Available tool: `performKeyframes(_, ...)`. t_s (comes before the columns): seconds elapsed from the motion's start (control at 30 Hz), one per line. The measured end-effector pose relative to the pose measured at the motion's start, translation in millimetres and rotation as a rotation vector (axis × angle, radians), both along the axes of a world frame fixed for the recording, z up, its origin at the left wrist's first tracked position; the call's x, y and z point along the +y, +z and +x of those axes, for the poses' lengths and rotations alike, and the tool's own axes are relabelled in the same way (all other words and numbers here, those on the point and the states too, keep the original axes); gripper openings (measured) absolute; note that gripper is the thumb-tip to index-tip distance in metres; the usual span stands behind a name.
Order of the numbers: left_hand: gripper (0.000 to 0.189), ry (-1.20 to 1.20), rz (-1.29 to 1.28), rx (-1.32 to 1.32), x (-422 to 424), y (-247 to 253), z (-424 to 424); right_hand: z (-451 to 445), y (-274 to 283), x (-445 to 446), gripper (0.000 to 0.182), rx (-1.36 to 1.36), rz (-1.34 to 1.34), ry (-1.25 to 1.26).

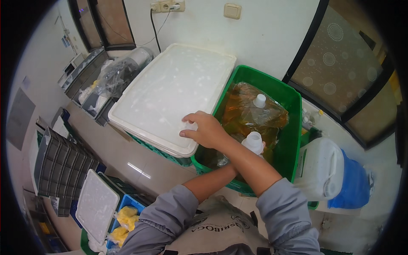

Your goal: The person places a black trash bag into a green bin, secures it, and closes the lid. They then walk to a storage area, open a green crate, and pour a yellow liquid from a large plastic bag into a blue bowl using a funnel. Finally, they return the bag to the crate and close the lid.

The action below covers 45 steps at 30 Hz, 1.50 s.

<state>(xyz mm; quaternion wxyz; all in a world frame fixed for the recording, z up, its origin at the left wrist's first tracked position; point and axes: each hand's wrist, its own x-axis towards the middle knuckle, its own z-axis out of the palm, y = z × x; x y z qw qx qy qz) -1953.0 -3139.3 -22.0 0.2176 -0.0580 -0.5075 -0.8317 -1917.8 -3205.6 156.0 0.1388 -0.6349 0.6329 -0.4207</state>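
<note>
My forearms cross, the right above the left. Over the near right corner of a white plastic lid (172, 92), my right hand (204, 129) pinches a small whitish cap (190, 125) between thumb and fingers. My left hand (264, 144) is mostly hidden behind the right forearm; its fingertips show at a white plastic spout (254, 140), whose mouth is uncapped. That spout belongs to a clear bag of amber liquid inside a green crate (290, 127). Behind it in the crate lies another clear bag (237, 95) of amber liquid, its spout closed by a white cap (259, 100).
A white jerrycan (320, 165) and a blue container (353, 181) stand right of the crate. Grey crates (60, 162) are stacked at left. Lower left, a blue crate (127, 201) holds yellow bagged contents (126, 216). A wall with sockets (165, 6) rises behind.
</note>
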Motion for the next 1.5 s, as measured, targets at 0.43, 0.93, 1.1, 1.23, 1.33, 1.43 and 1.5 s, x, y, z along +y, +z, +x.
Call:
performKeyframes(0.43,0.016,0.410,-0.346,-0.384,-42.9,90.7,-41.2,-117.9,-49.0,275.3,0.045,-0.352,0.575,-0.695)
performKeyframes(0.93,0.020,0.435,-0.147,-0.486,-80.8,109.0,-33.8,-289.6,-397.3,234.0,0.069,-1.761,0.257,-1.107)
performKeyframes(1.1,0.016,0.519,-0.626,-0.469,-86.3,112.5,-19.1,-266.5,-420.0,210.6,0.072,-1.528,0.337,-1.239)
performKeyframes(1.23,0.010,0.625,-0.586,-0.346,-83.3,126.5,-2.4,-267.1,-362.6,197.7,0.060,-1.451,-0.032,-1.247)
performKeyframes(1.33,0.007,0.679,-0.403,-0.351,-86.0,140.8,40.5,-214.1,-153.9,142.1,0.045,-1.447,-0.235,-1.125)
performKeyframes(1.43,0.008,0.641,-0.201,-0.132,-65.4,186.5,73.3,-181.0,-1.4,150.0,0.035,-1.276,-0.416,-1.040)
performKeyframes(1.5,0.008,0.666,-0.232,0.073,-69.4,215.2,99.0,-174.0,52.2,154.3,0.045,-1.266,-0.648,-0.849)
